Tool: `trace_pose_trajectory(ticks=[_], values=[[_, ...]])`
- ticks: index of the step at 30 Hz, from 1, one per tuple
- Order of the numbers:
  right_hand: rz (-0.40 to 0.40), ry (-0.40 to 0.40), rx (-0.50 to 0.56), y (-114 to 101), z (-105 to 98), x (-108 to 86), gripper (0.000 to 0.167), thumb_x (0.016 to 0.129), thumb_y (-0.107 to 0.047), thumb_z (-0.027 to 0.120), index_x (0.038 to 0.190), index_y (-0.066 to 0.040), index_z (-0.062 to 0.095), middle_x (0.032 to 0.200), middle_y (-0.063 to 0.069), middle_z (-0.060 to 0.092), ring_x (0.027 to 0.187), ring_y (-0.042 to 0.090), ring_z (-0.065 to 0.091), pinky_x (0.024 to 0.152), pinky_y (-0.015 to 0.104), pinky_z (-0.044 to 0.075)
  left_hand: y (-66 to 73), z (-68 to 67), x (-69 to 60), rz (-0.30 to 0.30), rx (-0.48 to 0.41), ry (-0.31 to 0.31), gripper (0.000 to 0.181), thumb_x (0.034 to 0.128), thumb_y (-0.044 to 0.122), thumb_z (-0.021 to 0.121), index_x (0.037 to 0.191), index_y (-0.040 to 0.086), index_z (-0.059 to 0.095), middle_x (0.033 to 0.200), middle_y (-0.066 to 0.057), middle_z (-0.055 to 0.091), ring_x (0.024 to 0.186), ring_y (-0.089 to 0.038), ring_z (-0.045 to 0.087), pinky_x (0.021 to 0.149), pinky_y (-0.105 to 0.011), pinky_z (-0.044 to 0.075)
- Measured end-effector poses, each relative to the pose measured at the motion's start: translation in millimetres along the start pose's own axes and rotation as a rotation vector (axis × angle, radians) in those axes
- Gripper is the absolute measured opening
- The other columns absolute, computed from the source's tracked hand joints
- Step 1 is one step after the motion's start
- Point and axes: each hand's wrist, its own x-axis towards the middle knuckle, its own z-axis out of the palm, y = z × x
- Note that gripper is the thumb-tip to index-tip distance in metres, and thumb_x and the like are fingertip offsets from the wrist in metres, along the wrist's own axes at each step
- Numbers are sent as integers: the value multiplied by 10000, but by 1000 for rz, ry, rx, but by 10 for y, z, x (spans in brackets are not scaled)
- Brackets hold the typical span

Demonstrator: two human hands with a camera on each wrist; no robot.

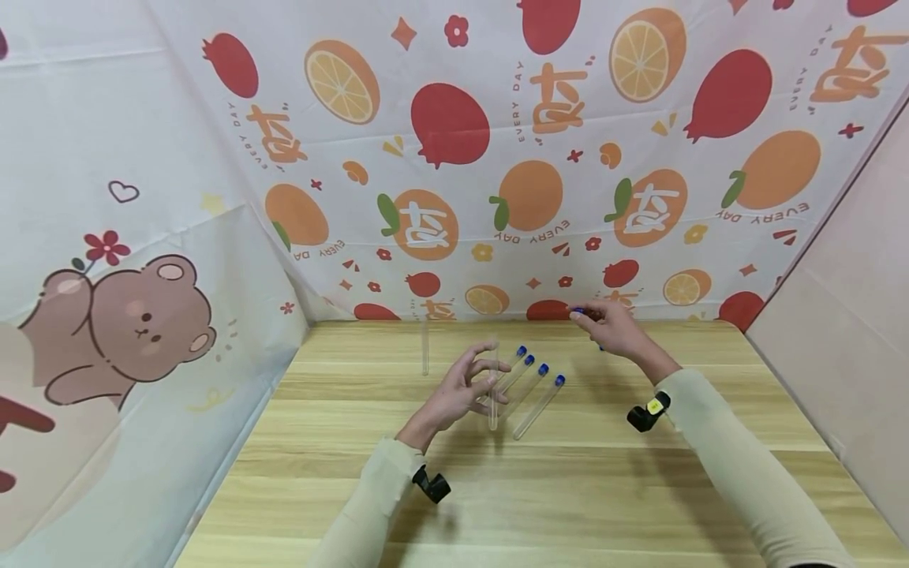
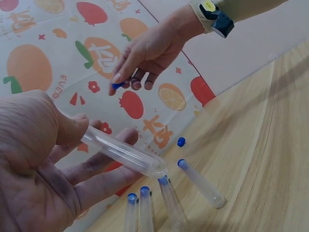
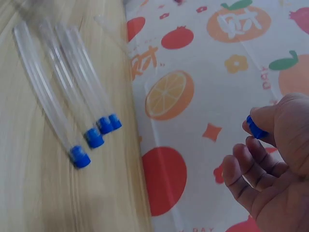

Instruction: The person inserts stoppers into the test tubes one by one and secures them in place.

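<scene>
Near the middle of the table, my left hand (image 1: 458, 394) pinches a clear test tube (image 1: 493, 412) that stands about upright in the head view. In the left wrist view the thumb and fingers hold this tube (image 2: 120, 153), with its rounded end pointing away from the palm. My right hand (image 1: 616, 330) is raised at the back right, apart from the tube. Between thumb and forefinger it pinches a small blue cap (image 3: 257, 128). Several blue-capped test tubes (image 1: 540, 409) lie side by side just right of my left hand.
Another clear tube (image 1: 425, 351), with no blue cap visible, is at the back left. A loose blue cap (image 2: 181, 141) lies on the wooden table (image 1: 568, 497) beneath my right hand. A fruit-print cloth (image 1: 490, 260) hangs behind the table, and a bear-print cloth (image 1: 234, 379) borders its left side.
</scene>
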Motion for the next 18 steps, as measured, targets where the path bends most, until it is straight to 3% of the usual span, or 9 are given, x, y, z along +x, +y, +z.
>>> trace_pose_trajectory(ticks=[5, 10, 14, 18], values=[[0, -43, 27, -95, 28, 21, 370, 1090, -274, 478, 1366, -87, 638, 1132, 160, 658, 861, 249, 566, 657, 269, 544, 6, 1, 3, 5, 6, 2, 529, 1085, 85, 442, 1569, 226, 279, 1485, -253, 503, 921, -184, 749, 672, -357, 636], [-15, -39, 42, -174, 39, 29, 381, 1096, -247, 459, 1385, -57, 618, 1141, 187, 635, 901, 226, 561, 676, 264, 543, 11, -4, 3, 17, 15, 5, 535, 1083, 77, 446, 1572, 211, 275, 1474, -261, 511, 967, -295, 750, 669, -359, 637], [-26, -21, 44, -248, 55, 50, 349, 1085, -257, 488, 1328, -59, 643, 1114, 168, 644, 901, 221, 574, 667, 257, 543, 16, -3, 8, 15, 22, 4, 534, 1081, 79, 454, 1568, 214, 282, 1463, -266, 519, 988, -354, 742, 684, -395, 643], [-30, -9, 57, -311, 81, 82, 266, 1062, -276, 544, 1219, -90, 651, 1080, 156, 655, 899, 257, 584, 659, 268, 521, 31, 7, 11, 18, 23, 4, 537, 1079, 68, 455, 1567, 220, 290, 1453, -273, 524, 962, -318, 746, 703, -442, 647]])
